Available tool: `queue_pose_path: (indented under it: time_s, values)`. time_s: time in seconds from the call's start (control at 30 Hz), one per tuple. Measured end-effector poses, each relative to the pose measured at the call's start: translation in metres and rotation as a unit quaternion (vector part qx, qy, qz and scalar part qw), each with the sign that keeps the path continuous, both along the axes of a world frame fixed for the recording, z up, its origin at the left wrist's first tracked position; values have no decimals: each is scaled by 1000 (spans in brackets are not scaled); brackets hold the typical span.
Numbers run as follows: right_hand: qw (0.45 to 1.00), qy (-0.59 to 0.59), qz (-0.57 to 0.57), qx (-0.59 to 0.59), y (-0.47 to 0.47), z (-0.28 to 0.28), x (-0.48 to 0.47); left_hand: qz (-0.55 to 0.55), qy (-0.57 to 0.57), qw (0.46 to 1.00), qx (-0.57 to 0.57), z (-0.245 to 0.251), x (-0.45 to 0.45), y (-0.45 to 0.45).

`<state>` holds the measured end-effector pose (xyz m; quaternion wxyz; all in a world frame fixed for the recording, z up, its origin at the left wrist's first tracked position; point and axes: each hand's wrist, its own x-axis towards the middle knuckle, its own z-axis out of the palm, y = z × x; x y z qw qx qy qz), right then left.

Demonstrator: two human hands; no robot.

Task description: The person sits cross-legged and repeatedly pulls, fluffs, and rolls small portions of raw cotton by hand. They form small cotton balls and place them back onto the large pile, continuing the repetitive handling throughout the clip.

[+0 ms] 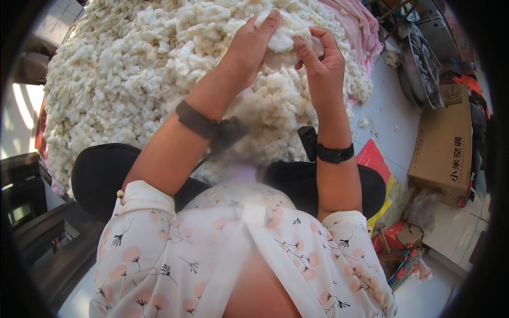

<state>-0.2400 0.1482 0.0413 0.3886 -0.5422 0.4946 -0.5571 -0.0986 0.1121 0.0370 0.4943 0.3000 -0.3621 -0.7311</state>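
Note:
A tuft of raw white cotton (283,37) is held up between my two hands, over the far part of a large heap of loose cotton (119,75). My left hand (252,45) has its thumb on the tuft's left side; its other fingers are mostly hidden behind. On the tuft's right side, my right hand (321,53) pinches it with thumb and fingers. The heap spreads before me up to my folded legs, its cotton off-white with small dark specks. Black bands with dark attachments circle both forearms.
Pink cloth (364,35) shows beneath the heap's right edge. On the tiled floor at right are a cardboard box (443,139), a dark round container (417,67), a red and yellow bag (373,159) and cotton scraps. Dark wooden furniture (59,246) stands at lower left.

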Motion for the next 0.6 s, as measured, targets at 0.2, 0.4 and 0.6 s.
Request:
queue_pose_path:
  time_s: [0.2,0.4,0.6]
  values:
    - [951,199,-102,-214,0,-6,19,53,-57,997,-16,1,-6,11]
    - [968,161,-123,-150,1,1,9,-20,-23,999,-11,-1,-9,11]
    - [932,220,-115,-263,5,-10,28,30,-49,998,19,-2,-1,7]
